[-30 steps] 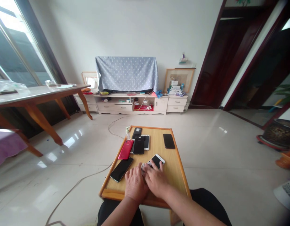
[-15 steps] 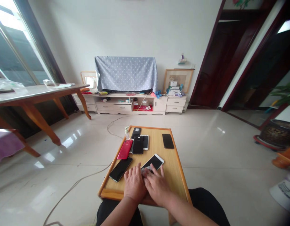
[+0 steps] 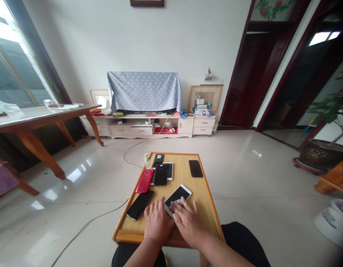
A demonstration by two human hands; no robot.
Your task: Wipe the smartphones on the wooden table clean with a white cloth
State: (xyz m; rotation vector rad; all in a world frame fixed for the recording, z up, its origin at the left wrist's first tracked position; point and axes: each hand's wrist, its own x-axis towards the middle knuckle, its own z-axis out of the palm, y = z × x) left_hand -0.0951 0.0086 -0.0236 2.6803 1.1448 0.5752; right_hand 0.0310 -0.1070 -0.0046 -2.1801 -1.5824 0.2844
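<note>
- White phone (image 3: pixel 178 193): screen up, askew, middle of the small table (image 3: pixel 182 174) towards its near edge.
- Right hand (image 3: pixel 188 221): fingers spread over a pale wad (image 3: pixel 179 201) on the screen; can't tell if clamped.
- Left hand (image 3: pixel 157 221): fingers close together at the phone's near-left edge; grip hidden.
- Risk, my read: phone skids if the right outpushes the left's brace; a leftward slip could bump the large black phone (image 3: pixel 140 205), table's left side.
- Red phone (image 3: pixel 145 181), table's left edge: small lettering, not legible.
- Labelled dark phone (image 3: pixel 158 160), table's far-left corner: pale label, unreadable.
- Slim dark phone (image 3: pixel 195 168), table's far right: no text visible.
</note>
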